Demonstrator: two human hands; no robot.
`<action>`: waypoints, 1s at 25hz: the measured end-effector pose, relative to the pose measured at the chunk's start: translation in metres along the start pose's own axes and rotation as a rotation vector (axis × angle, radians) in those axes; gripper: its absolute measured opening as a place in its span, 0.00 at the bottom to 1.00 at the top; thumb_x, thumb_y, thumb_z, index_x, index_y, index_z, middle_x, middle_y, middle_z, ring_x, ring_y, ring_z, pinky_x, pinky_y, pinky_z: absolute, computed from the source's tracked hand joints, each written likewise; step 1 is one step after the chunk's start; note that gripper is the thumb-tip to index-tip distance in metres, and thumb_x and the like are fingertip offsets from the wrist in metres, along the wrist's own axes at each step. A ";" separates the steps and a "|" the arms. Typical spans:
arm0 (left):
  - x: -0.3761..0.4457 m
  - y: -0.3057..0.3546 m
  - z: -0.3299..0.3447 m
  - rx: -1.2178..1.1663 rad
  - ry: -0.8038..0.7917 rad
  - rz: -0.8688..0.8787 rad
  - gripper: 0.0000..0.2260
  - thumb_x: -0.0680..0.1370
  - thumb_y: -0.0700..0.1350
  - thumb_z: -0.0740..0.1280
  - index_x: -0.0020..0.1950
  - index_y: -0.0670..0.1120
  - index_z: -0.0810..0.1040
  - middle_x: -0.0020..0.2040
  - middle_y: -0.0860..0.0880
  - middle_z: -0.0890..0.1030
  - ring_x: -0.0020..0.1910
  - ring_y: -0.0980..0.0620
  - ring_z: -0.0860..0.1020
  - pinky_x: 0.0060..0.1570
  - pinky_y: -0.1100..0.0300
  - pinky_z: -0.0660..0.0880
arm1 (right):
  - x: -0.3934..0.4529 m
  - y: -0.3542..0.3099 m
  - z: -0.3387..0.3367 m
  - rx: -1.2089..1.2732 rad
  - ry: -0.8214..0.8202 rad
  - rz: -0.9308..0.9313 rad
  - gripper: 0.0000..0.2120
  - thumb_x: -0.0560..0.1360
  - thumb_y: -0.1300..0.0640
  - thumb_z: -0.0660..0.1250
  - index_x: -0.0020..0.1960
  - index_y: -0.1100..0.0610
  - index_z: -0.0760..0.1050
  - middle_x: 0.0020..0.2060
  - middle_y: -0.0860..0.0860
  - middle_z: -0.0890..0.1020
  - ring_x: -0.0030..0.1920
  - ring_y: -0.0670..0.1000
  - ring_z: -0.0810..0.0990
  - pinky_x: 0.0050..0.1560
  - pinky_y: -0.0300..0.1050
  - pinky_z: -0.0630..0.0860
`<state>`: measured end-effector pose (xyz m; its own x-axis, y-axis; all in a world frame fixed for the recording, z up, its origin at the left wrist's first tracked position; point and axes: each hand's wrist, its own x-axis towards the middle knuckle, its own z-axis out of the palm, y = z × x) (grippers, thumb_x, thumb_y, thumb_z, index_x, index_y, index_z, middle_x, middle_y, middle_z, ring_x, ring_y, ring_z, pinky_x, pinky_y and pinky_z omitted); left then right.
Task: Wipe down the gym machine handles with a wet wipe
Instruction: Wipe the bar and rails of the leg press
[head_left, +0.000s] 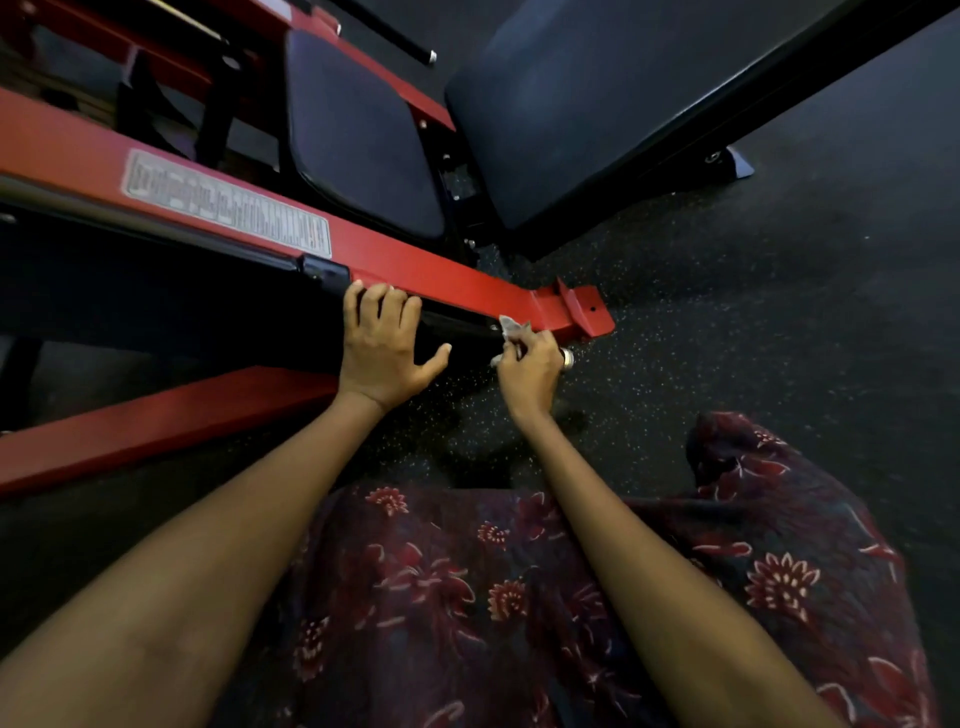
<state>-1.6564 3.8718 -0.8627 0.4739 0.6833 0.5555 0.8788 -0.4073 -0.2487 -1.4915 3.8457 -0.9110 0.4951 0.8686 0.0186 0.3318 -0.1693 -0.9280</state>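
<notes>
A red gym machine frame bar runs diagonally from upper left down to a red foot bracket on the floor. My left hand rests on the lower edge of that bar, fingers curled over it and thumb spread. My right hand is closed around a crumpled whitish wet wipe, which pokes out above the fingers and touches the bar's underside near the bracket. A short metal-tipped part shows just right of the right hand; what lies under that hand is hidden.
A dark seat pad and a large dark back pad lie beyond the bar. A second red beam runs at lower left. A grey label sits on the bar. Speckled black rubber floor surrounds it; my floral skirt fills the bottom.
</notes>
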 end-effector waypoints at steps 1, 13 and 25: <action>0.001 0.000 -0.006 -0.009 -0.070 0.003 0.27 0.69 0.62 0.64 0.53 0.39 0.74 0.49 0.40 0.75 0.54 0.41 0.66 0.66 0.42 0.57 | 0.001 -0.004 -0.006 -0.025 -0.032 -0.002 0.11 0.75 0.66 0.63 0.56 0.62 0.78 0.46 0.53 0.73 0.42 0.54 0.80 0.45 0.41 0.78; 0.097 0.010 -0.125 -0.230 -1.316 -0.178 0.38 0.75 0.62 0.63 0.75 0.40 0.56 0.75 0.39 0.57 0.75 0.40 0.54 0.74 0.48 0.52 | -0.013 -0.153 -0.123 -0.117 -0.487 0.353 0.09 0.70 0.69 0.68 0.51 0.66 0.80 0.42 0.53 0.81 0.44 0.46 0.75 0.37 0.24 0.69; 0.206 0.033 -0.353 -0.450 -1.440 -0.022 0.28 0.79 0.54 0.62 0.73 0.41 0.61 0.72 0.42 0.64 0.68 0.43 0.67 0.67 0.52 0.65 | -0.039 -0.327 -0.293 -0.275 -0.438 0.359 0.09 0.71 0.64 0.70 0.50 0.64 0.81 0.47 0.56 0.83 0.48 0.47 0.79 0.45 0.32 0.70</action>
<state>-1.5492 3.7854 -0.4767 0.3446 0.5759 -0.7413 0.9227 -0.3530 0.1548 -1.3840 3.7303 -0.4993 0.2587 0.8359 -0.4841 0.4290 -0.5485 -0.7177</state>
